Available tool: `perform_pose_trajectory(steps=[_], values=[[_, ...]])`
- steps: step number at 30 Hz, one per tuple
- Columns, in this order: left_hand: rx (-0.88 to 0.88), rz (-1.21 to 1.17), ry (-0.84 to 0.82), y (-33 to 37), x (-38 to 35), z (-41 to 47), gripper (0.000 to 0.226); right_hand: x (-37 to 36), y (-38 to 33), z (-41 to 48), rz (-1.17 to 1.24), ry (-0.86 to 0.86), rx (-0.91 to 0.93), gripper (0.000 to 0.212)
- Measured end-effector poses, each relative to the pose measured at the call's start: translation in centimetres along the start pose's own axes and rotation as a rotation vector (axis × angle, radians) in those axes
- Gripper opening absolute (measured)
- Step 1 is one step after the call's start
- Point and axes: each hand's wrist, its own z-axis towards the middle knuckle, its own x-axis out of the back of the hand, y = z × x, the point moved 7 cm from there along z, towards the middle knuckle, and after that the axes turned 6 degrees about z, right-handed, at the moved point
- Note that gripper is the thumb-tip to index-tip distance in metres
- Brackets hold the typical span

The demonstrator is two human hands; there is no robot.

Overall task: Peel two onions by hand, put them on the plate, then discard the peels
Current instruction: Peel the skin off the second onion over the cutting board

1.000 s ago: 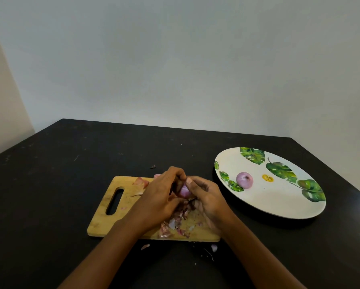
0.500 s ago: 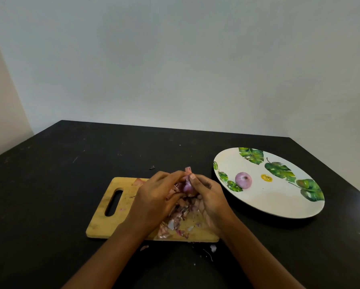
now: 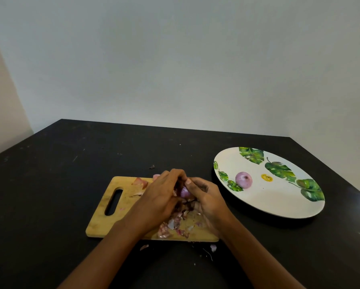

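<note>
**One onion plated, the second in both hands over the board**

Starting at the left: the cutting board [image 3: 104, 224] lies on the dark table [image 3: 50, 184], handle slot toward the left edge. A heap of peels [image 3: 175, 224] is spread over its right half, and a few scraps [image 3: 213, 248] have spilled onto the table in front.

Now the left hand [image 3: 160, 197]. Its fingers are curled down over the top of the second onion [image 3: 184, 191], closed around it from the left. The onion sits just above the board, wedged between the two hands, with only a small pale-purple patch showing. So much is covered that I cannot tell which way its root and tip point.

Then the right hand [image 3: 208, 201]. Its thumb presses on the onion's near-right face while the fingers wrap underneath, so both hands grip the same bulb. I'd say the peeling isn't finished, as darker skin seems to hang below it.

Farther right, well apart from the board, is the plate [image 3: 268, 205], with the peeled onion [image 3: 243, 180] resting near its left side.

Here's what matters. The plate lies to the right of the fingers, and the right hand is the nearer one. My guess is that hand carries the bulb across once it's bare.
</note>
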Motion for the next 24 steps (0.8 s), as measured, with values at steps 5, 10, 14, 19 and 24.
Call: perform_pose_trajectory(steps=[5,10,14,19,24], values=[[-0.002,-0.025,-0.022,-0.3,-0.2,0.0,0.025,-0.1,0.2,0.0,-0.016,0.000,-0.008,0.016],[-0.037,-0.048,0.013,-0.2,0.0,-0.1,0.025,0.0,0.0,0.0,0.058,0.015,-0.027,0.017],[-0.034,-0.021,0.081,0.2,0.4,-0.2,0.028,0.4,-0.6,0.2,0.038,0.025,0.045,0.018],[-0.068,0.068,0.239,0.0,1.3,-0.4,0.058,0.4,-0.2,0.5,0.127,0.022,0.013,0.032],[-0.162,0.073,0.319,0.5,2.2,-0.7,0.034,0.4,0.0,0.4,0.250,0.008,-0.052,0.023]])
